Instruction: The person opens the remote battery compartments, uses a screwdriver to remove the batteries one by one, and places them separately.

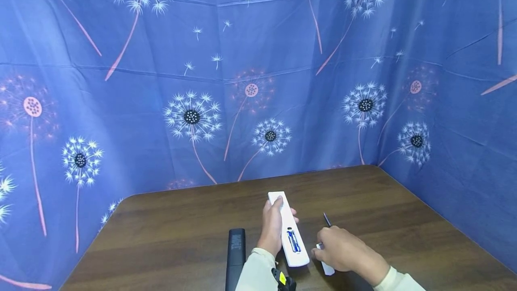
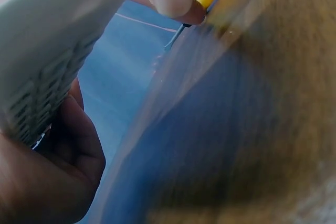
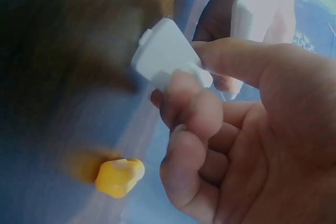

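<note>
The right hand (image 1: pixel 342 249) pinches a small white plastic cover (image 3: pixel 167 51) just right of the open blue-battery compartment (image 1: pixel 294 240) in the long white plastic remote (image 1: pixel 287 220) that the left hand (image 1: pixel 270 228) grips, its long axis running forward and slightly left.

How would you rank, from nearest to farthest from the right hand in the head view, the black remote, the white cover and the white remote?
1. White cover: pinched in the right hand.
2. White remote: to its left, held by the left hand.
3. Black remote: farthest left, on the table.
</note>
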`<state>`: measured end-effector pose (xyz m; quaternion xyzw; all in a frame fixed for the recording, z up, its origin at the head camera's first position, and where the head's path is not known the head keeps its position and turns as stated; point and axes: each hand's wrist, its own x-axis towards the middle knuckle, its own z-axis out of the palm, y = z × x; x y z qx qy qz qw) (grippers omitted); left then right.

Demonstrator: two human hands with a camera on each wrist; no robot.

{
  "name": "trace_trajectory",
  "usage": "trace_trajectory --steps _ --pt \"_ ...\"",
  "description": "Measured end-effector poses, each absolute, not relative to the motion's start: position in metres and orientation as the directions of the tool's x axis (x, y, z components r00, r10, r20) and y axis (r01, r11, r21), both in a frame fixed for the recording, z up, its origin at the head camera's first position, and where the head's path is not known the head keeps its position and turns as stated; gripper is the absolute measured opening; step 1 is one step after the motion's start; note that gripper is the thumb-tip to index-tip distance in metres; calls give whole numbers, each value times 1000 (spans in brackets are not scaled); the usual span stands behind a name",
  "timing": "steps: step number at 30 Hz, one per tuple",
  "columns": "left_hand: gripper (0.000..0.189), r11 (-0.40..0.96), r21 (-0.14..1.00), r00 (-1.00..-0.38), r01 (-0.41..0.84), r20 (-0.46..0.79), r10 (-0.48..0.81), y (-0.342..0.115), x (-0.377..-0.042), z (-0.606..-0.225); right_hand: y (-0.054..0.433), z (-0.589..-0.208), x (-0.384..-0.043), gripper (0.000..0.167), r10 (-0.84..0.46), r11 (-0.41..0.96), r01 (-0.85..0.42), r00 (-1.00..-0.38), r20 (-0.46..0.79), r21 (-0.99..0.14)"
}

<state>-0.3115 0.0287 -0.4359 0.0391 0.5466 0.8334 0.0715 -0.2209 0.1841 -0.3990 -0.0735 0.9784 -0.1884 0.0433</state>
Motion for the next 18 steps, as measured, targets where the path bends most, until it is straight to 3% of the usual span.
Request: trace_trajectory --steps 7,18 --pt "37 -377 924 -988 -70 -13 153 27 -312 -434 180 -398 -221 23 -121 954 -114 -993 -9 -278" --pt "35 -376 924 -985 -70 -5 173 30 -312 -436 182 -401 -219 25 -117 955 -109 -993 -12 -274"
